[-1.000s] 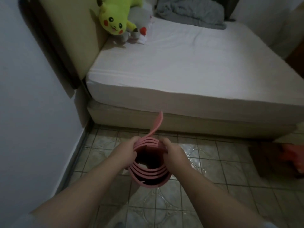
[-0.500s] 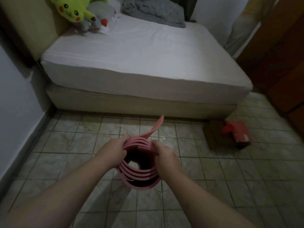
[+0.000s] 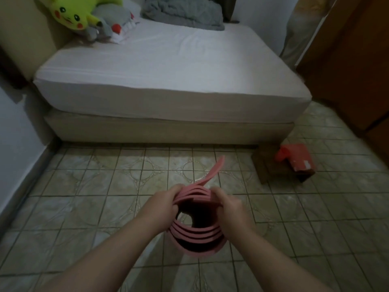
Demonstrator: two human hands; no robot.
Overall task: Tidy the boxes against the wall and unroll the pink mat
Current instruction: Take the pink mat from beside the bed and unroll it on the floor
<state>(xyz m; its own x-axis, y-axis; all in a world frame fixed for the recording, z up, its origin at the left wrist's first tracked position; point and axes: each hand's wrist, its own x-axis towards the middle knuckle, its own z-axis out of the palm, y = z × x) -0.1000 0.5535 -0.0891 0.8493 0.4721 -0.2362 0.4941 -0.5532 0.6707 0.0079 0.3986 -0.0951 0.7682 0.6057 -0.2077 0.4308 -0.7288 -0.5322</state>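
Note:
I hold the pink mat [image 3: 197, 239] as a loose roll above the tiled floor, seen end-on so its coiled layers show. My left hand [image 3: 163, 205] grips the roll's upper left rim and my right hand [image 3: 230, 205] grips its upper right rim. The mat's free end [image 3: 216, 167] sticks up and away from the roll. A red box [image 3: 300, 160] lies tilted on a brown box [image 3: 271, 165] on the floor at the bed's right corner.
A bed [image 3: 168, 66] with a white sheet fills the far side, with a yellow plush toy [image 3: 71, 12] and a grey blanket [image 3: 183, 11] on it. A pale wall [image 3: 14, 131] runs along the left, a wooden door [image 3: 355, 60] stands at right.
The view has swung right, bringing the boxes and the wooden door into sight. Both hands keep the same hold on the mat roll.

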